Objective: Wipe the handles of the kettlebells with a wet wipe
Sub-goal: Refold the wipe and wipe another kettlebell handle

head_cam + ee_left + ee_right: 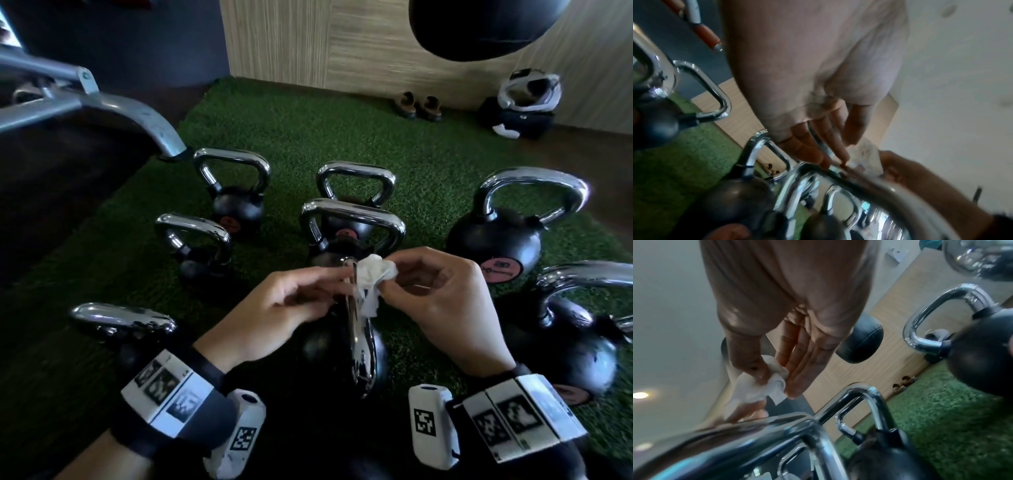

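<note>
Several black kettlebells with chrome handles stand on green turf (pixel 342 137). The nearest kettlebell (pixel 356 346) sits between my hands, its handle (pixel 756 434) edge-on to me. My right hand (pixel 394 284) pinches a crumpled white wet wipe (pixel 373 277) between thumb and fingers, right over the far end of that handle. In the right wrist view the right hand (pixel 777 379) holds the wipe (pixel 752 389) bunched. My left hand (pixel 339 284) reaches in from the left with fairly straight fingers. In the left wrist view the left hand's (pixel 846 152) fingertips touch the handle (pixel 869 183) beside the wipe (pixel 869 155).
More kettlebells stand around: two at the left (pixel 195 246) (pixel 233 192), two behind (pixel 352 212), large ones at the right (pixel 503 233) (pixel 575 329), one near left (pixel 120 322). A grey metal frame (pixel 102 106) rises at the left. Shoes (pixel 419 106) and a black bag (pixel 520 116) lie by the wooden wall.
</note>
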A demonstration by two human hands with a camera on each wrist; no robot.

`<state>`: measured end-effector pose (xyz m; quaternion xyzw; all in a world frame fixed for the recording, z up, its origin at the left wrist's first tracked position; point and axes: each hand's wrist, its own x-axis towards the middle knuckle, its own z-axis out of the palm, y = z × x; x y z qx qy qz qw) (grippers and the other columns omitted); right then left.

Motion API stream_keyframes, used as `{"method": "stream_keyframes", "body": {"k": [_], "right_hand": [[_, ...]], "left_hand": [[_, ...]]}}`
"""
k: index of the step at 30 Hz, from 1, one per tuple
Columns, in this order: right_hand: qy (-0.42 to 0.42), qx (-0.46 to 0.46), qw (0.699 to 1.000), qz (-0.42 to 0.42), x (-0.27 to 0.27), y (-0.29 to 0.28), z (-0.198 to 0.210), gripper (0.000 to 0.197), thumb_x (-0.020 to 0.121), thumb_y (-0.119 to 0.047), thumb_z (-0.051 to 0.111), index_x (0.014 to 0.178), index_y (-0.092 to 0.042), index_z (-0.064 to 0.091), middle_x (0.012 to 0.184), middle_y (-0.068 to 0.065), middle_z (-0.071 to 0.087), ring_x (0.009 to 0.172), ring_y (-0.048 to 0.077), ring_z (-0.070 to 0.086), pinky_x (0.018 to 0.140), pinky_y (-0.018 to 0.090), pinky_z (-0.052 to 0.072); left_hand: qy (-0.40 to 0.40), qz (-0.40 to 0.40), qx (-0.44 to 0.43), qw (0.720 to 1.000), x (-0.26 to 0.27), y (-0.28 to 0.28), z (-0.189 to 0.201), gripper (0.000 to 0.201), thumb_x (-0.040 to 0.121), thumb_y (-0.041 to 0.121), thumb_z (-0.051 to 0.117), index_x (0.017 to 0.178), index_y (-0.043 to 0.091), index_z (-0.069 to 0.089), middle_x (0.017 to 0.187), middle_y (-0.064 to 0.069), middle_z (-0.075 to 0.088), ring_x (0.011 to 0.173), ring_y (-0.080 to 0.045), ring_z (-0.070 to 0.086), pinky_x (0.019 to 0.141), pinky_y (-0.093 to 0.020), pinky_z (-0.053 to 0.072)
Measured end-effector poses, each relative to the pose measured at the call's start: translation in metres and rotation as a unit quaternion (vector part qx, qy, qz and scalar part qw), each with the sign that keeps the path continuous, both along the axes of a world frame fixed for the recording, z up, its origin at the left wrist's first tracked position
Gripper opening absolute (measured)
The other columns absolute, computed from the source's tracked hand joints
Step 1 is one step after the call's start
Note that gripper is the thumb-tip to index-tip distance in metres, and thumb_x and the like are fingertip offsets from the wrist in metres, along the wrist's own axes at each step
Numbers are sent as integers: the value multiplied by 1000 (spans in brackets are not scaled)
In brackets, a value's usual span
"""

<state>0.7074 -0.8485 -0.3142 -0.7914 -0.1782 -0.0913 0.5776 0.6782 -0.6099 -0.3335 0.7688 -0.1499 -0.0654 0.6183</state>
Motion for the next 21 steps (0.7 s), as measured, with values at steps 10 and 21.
{"method": "stream_keyframes", "body": {"k": [10, 21], "right_hand": [[54, -149, 977, -142, 14, -19, -58, 17, 70, -15, 84, 76, -28, 75, 68, -12, 73, 66, 2, 69, 67, 19, 56], [118, -140, 979, -84, 47, 11, -85, 16, 76, -17, 87, 89, -26, 83, 74, -12, 77, 70, -3, 70, 65, 5, 49]], "left_hand": [[-37, -49, 430, 901, -9, -31, -95, 156, 55, 96, 64, 159, 21, -25, 169, 11, -25, 155, -10, -25, 130, -43, 0], [-131, -10, 308, 942, 15, -31, -111, 143, 58, 79, 77, 164, 13, 8, 166, 5, 23, 155, -13, 22, 123, -36, 31]]}}
